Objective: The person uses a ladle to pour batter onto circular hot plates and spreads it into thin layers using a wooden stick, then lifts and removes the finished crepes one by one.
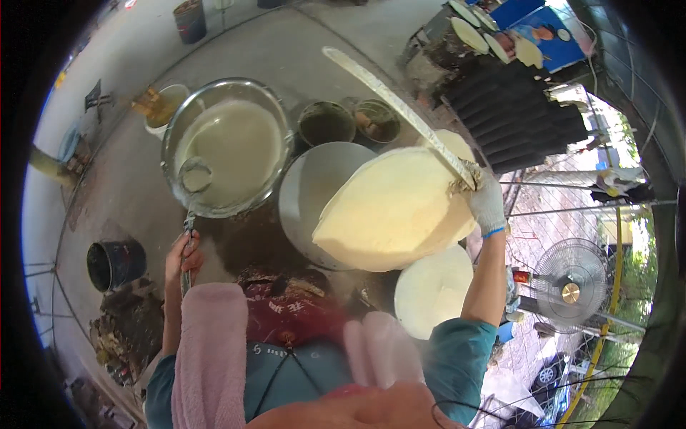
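My bare left hand (184, 256) grips the long handle of a ladle (195, 175), whose round bowl sits in pale, creamy batter (243, 139) inside a wide metal basin (277, 179). Out to the right, my right hand (487, 204), in a white knitted glove with a blue cuff, is closed round the end of a long, flat, batter-smeared stick (389, 100). The edge of a large, thin, cream-coloured pancake (393, 207) is at the same hand. The pancake lies partly across a round grey griddle (307, 189) and reaches past its right side; whether my fingers pinch it is hidden.
Another pale pancake (432, 289) lies at the near right. Two dark round pots (326, 123) stand behind the griddle. A white bucket (171, 96) is left of the basin, and a black bucket (116, 264) lower left. A standing fan (570, 292) is at the right.
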A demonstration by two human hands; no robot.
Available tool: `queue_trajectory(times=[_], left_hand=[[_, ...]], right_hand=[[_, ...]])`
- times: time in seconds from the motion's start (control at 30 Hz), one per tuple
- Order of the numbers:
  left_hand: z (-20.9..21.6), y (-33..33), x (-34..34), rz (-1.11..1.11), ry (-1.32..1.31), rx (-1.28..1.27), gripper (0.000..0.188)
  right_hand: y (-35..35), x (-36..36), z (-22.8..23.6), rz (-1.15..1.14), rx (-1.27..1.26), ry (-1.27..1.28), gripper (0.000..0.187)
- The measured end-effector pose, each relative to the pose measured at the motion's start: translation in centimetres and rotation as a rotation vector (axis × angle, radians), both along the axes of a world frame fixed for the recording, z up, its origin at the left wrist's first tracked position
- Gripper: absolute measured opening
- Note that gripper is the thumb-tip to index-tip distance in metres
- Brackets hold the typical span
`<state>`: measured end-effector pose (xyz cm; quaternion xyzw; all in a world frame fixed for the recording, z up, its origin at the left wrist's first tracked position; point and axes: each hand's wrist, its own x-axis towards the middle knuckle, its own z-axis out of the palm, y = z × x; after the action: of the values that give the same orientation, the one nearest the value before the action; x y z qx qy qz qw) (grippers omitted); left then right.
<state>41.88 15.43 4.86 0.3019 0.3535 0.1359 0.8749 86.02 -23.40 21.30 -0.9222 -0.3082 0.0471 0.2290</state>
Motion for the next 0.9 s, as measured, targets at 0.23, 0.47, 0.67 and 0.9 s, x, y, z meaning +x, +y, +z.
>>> queue_trajectory(times=[0.23,0.47,0.67,0.9], left_hand=[[-0.3,-3.2,3.4,-0.037,-0.105,0.002,0.023],[0.7,-5.1,5.8,-0.074,-0.088,0.073,0.022],[2.3,-5.4,6.9,0.019,0.063,0.047,0.023],[3.4,-3.7,7.1,-0.067,0.138,0.128,0.023]], right_hand=[[-7.5,10.3,5.0,-0.129,-0.287,-0.48,0.043],[-10.2,14.0,-2.8,-0.14,-0.648,-0.87,0.027],[-10.0,12.3,-22.1,-0.305,-0.655,-0.541,0.034],[-7.5,10.0,-27.1,-0.384,-0.549,-0.284,0.037]])
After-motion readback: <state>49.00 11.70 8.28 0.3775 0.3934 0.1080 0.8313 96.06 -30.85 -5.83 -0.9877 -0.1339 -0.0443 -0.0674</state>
